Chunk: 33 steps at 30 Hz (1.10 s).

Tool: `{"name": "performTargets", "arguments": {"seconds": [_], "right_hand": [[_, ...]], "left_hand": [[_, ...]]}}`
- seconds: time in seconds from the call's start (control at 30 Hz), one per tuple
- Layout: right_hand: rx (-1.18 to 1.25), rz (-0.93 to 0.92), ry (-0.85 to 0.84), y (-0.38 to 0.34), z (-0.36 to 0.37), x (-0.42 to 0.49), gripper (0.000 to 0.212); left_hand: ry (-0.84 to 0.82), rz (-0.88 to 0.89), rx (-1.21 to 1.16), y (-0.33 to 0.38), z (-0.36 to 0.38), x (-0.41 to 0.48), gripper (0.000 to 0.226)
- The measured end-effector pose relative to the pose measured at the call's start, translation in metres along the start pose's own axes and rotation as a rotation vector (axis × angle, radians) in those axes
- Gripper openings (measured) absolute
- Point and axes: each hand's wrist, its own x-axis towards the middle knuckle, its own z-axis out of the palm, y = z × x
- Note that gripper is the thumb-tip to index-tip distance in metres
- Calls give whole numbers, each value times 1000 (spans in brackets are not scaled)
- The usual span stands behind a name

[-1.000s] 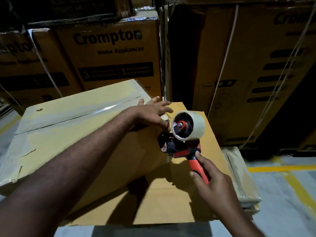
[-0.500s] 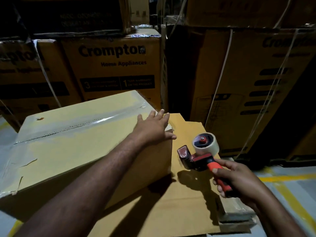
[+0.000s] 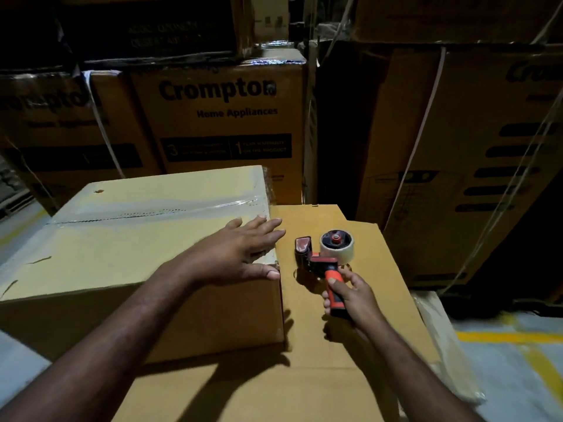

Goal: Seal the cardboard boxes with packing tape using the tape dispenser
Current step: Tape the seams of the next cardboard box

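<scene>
Printed cartons [image 3: 219,117] are standing stacked behind the box; I'm counting at least four, too dark to be sure. One flat cardboard sheet [image 3: 350,345] is lying under the box and sticking out to its right and toward the person, with floor [image 3: 518,339] showing beyond that. One plain box [image 3: 122,239] is sitting on the sheet with its flaps down. One clear tape strip [image 3: 182,205] is running left to right along its top seam, so this seam is looking done. Two hands are showing. The left hand [image 3: 240,254] is lying flat and unclenched on the box's top at the near right corner, fingers straight, thumb hanging over the edge, grasping nothing. The right hand [image 3: 353,296] is off the box's right side, fingers wrapping the orange handle of the one tape dispenser [image 3: 323,263]. The dispenser is sitting just right of the box, apart from it and low over the sheet; I cannot tell if it is touching the sheet. Its long axis is running roughly along the box's right edge, handle toward the person, head away. One tape roll [image 3: 336,246] is riding on it, on the side away from the box. The right hand is the nearer one, so any further strip is probably calling for a swing left and up onto the box.
</scene>
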Motion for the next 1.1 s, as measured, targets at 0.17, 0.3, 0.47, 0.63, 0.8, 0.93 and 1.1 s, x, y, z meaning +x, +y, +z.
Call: {"name": "performTargets", "arguments": {"seconds": [0.17,0.3,0.47,0.63,0.8,0.93,1.1], "right_hand": [[73,55,-3,31,9,20,42],[-116,111,56,49,8,26,35],[-1249,1,121,19,4,28,35],[-806,-531,215,-41,24,-16,28],[-510,-902,28,-61,89,-95,49],[-701,-793,-193,-40,116,-94,58],[-646,-800,-87,-30,121,-82,60]], "left_hand": [[38,-155,165,23,8,-13,99],[69,-243,196,39,14,-16,98],[131,-398,202,56,25,-15,85],[159,-486,189,62,27,-12,93],[182,-455,141,60,26,-15,90],[135,-343,49,51,19,-19,79],[-54,-274,-317,29,-15,-27,79]]}}
